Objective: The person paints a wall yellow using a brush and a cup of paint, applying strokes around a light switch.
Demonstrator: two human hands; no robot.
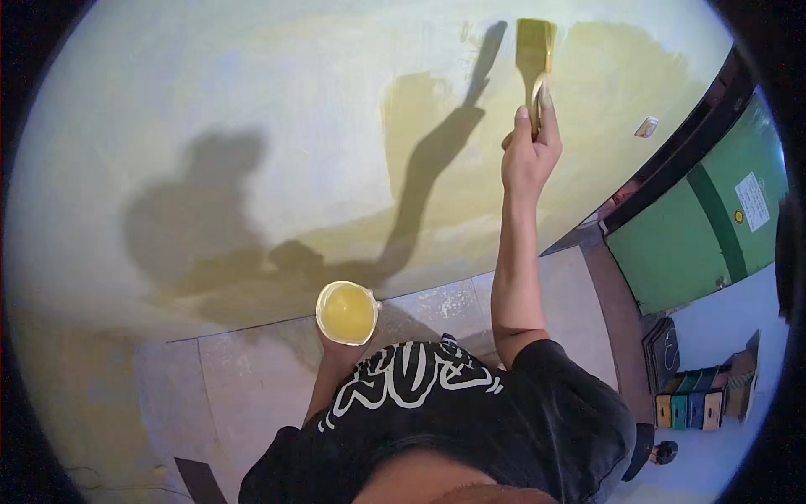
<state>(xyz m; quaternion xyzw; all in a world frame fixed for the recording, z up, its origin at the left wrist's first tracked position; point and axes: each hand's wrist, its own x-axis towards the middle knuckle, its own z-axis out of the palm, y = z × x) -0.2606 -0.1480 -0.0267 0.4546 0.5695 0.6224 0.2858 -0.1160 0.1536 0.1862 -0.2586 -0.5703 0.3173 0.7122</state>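
My right arm reaches up, and my right hand (532, 155) is closed around the handle of a wide flat paintbrush (536, 50). The brush is upright, its yellow-coated bristles at the pale wall (315, 92); whether they touch it I cannot tell. Wet-looking yellow paint (604, 80) covers the wall to the right of the brush and below it. In front of my shirt, my left hand (339, 351) holds a white-rimmed cup (321, 316) of yellow paint from beneath. Most of that hand's fingers are hidden by the cup.
A small switch plate (646, 127) sits on the wall at right. Beyond the wall's edge stands a green door (663, 252) with a paper sheet. Colourful boxes (693, 409) and part of a person (662, 454) are at lower right. Pale floor tiles (252, 370) meet the wall's foot.
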